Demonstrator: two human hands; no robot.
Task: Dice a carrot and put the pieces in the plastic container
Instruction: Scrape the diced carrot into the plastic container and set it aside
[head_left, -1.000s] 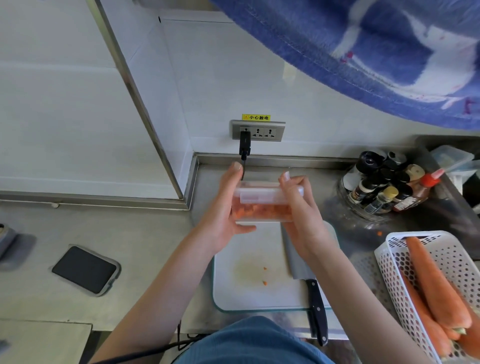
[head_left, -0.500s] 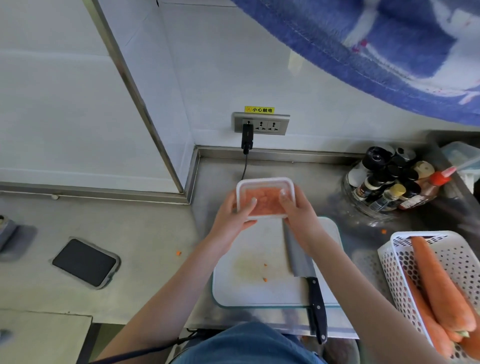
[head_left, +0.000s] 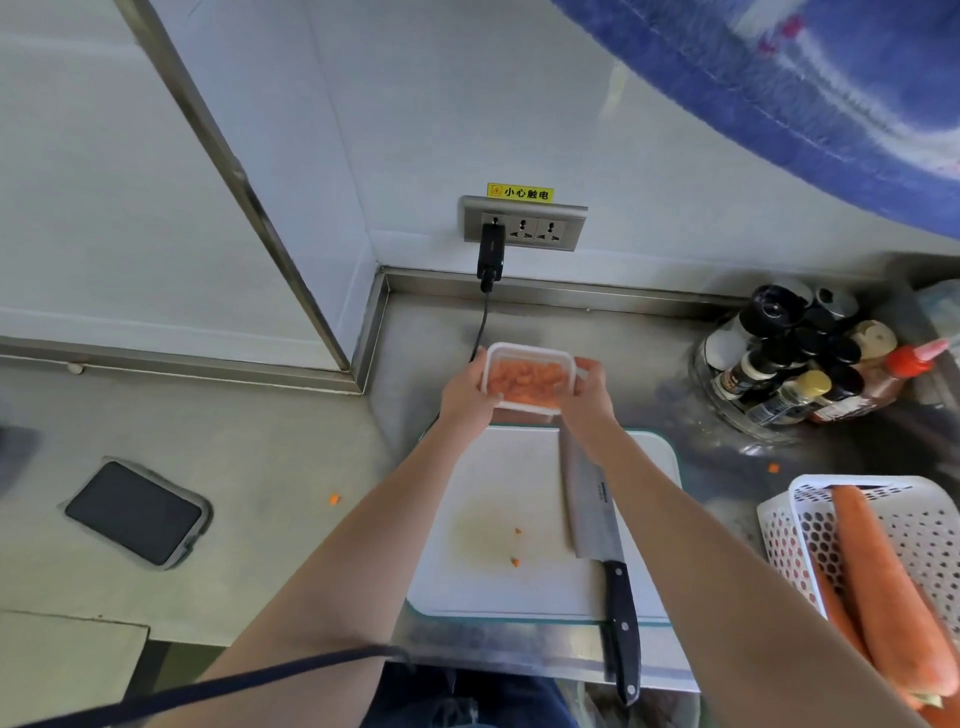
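A small clear plastic container (head_left: 527, 376) with a white lid on top holds orange diced carrot, just beyond the far edge of the white cutting board (head_left: 488, 582). My left hand (head_left: 467, 392) grips its left side and my right hand (head_left: 587, 392) grips its right side, thumbs over the lid. A black-handled knife (head_left: 597, 525) lies on the board's right part. Two tiny carrot bits (head_left: 515, 561) remain on the board.
A white perforated basket (head_left: 810, 525) with whole carrots (head_left: 883, 577) sits at the right. A glass bowl of condiment bottles (head_left: 795, 364) stands back right. A wall socket with a black plug (head_left: 491, 249) is behind the container. A dark pad (head_left: 135, 512) lies at the left.
The container was held up tilted on its side; both hands have turned it lid-up and carried it lower and farther back, beyond the board.
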